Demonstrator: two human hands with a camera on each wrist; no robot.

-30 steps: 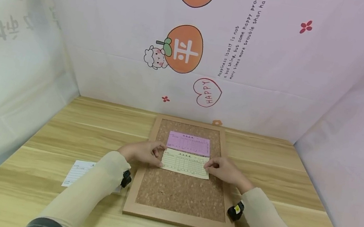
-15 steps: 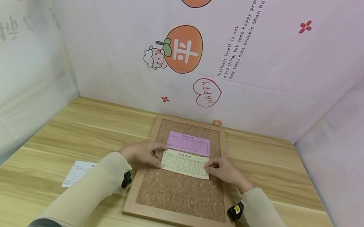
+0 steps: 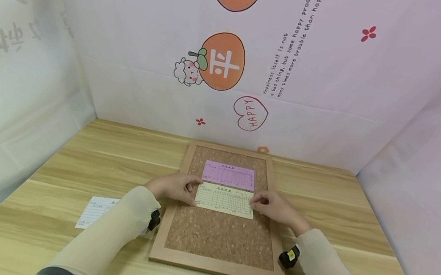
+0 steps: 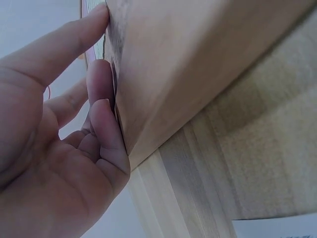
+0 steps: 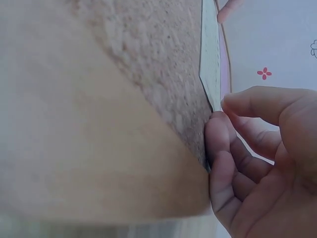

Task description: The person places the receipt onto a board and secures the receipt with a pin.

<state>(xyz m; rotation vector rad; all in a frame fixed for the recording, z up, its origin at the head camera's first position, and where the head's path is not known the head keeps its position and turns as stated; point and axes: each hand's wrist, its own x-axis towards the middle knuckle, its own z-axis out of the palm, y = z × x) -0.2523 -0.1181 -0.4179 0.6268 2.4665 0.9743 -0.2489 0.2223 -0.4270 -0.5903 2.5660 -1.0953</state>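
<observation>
A framed corkboard (image 3: pixel 223 236) lies flat on the table. On its cork, a pale yellow printed form (image 3: pixel 225 201) sits directly below a pink printed form (image 3: pixel 229 175). My left hand (image 3: pixel 172 186) is at the yellow form's left edge, thumb at the lower corner and index finger at the upper one, spread apart. In the left wrist view, its other fingers rest against the board. At the opposite edge, my right hand (image 3: pixel 278 209) pinches the yellow form near its upper right corner. The right wrist view shows that hand's lower fingers (image 5: pixel 223 171) curled against the board.
A white printed form (image 3: pixel 98 209) lies on the wood-grain table (image 3: pixel 92 151) left of the board, partly hidden under the left sleeve. A printed curtain (image 3: pixel 321 76) hangs behind the table, with white curtains along both sides.
Both hands and the yellow form stay nearly where they were on the corkboard. The head view has tilted very slightly. Nothing has been let go.
</observation>
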